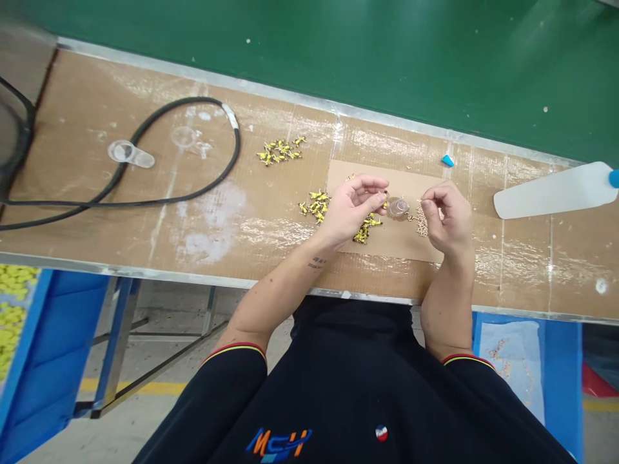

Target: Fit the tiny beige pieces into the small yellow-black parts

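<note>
A brown, cardboard-covered workbench (271, 200) runs below a broad green surface (338, 51), where a person in a dark shirt works with both bare hands. At the tips of the left hand (355, 207), thumb and fingers pinch a small yellow-and-black piece (385, 205), partly hidden, above a loose tan cardboard sheet (406, 246). The right hand (449, 216) is curled, thumb and forefinger pressed together; whether anything lies between them cannot be told. Between the hands sits a clear, rounded plastic cup (399, 207), beside a pile of tiny beige bits (422, 222) partly covered by the right hand. Clusters of yellow-and-black pieces (316, 205) lie around the left hand, partly blocked by it. Beyond stands a blue cone-shaped cap (447, 160); to the right lies a white plastic bottle (551, 192). Far left, a looped black cable (237, 143) passes under a clear plastic scoop (142, 158).
</note>
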{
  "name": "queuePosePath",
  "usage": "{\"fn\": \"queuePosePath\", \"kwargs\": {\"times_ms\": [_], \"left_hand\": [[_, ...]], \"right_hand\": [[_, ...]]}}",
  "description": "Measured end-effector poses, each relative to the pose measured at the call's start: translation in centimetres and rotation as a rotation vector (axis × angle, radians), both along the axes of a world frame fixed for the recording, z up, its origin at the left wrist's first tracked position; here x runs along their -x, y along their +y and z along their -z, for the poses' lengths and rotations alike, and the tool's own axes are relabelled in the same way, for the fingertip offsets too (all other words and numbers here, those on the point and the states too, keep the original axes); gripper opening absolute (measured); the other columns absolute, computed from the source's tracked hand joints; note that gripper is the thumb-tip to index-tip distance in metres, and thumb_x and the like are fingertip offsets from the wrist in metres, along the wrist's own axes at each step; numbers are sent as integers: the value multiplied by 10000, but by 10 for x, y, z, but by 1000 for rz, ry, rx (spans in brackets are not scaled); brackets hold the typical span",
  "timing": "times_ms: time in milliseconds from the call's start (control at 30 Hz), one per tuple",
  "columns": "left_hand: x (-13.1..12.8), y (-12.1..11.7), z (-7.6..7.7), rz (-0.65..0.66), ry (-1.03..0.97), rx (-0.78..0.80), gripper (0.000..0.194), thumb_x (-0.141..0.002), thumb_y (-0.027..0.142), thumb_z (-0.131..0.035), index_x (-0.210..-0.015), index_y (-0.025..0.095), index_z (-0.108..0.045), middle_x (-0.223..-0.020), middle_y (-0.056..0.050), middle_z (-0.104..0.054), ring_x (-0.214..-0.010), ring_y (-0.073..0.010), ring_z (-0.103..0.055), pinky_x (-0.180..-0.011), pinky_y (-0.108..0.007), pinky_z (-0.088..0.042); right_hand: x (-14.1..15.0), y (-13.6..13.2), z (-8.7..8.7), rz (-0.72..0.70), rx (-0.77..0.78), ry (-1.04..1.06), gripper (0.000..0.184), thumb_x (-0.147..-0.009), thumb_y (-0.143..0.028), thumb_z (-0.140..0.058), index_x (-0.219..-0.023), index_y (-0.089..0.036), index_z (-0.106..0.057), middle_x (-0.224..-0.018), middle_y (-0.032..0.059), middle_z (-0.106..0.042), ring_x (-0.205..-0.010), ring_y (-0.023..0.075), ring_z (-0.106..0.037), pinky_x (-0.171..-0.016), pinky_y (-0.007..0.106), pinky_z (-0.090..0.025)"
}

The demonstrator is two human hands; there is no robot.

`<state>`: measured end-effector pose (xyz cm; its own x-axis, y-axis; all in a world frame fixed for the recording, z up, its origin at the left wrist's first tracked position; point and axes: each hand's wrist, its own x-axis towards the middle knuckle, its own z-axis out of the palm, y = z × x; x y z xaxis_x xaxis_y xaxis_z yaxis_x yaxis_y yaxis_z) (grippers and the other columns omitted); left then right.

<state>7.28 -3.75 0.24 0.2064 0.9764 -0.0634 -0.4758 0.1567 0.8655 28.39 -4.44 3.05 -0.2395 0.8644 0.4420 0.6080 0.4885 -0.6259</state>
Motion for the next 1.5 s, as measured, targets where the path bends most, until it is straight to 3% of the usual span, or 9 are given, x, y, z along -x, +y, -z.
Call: {"fn": "queuePosePath", "kwargs": {"times_ms": [100,233,367,633,833,1500], "left_hand": [[-3,-4,-1,51,-47,-25,518,-693,533,-940,-1002,171,-736,-931,-28,-745,-779,-96,-718,-726,-230,-643],[-5,-10,-3,113,-77,-31,475,-705,517,-938,-977,177,-749,-904,-28,-763,-789,-113,-743,-759,-254,-659],[-6,-13,-4,125,-112,-86,370,-751,469,-922,-942,198,-759,-877,-12,-772,-802,-114,-764,-799,-259,-664],[-6,-14,-7,81,-24,-139,408,-731,558,-907,-898,208,-782,-907,-25,-788,-834,-136,-771,-829,-292,-670],[-5,-14,-9,65,-30,-200,280,-780,454,-902,-904,222,-808,-919,-20,-785,-846,-107,-758,-833,-249,-650],[-5,-13,-7,66,31,-245,267,-801,457,-884,-928,230,-825,-944,-42,-780,-924,-132,-750,-904,-291,-622]], "right_hand": [[11,-8,-1,-43,-85,94,182,-1045,-391,-520,-912,-274,-562,-805,25,-590,-749,196,-590,-679,388,-501],[24,-16,2,-81,-80,189,156,-1050,-422,-508,-973,-297,-560,-861,38,-603,-833,226,-668,-745,442,-586],[30,-19,5,-141,-95,260,58,-1040,-349,-534,-1021,-313,-576,-918,41,-641,-883,230,-709,-754,444,-623],[31,-18,4,-113,-83,167,94,-1022,-362,-556,-965,-295,-586,-912,56,-676,-907,243,-725,-798,476,-630],[34,-18,3,-129,-96,202,69,-1006,-313,-574,-941,-293,-590,-876,38,-681,-871,227,-717,-771,445,-613],[35,-16,2,-84,-83,141,81,-981,-294,-573,-901,-289,-585,-849,32,-700,-839,222,-705,-754,429,-593]]}}
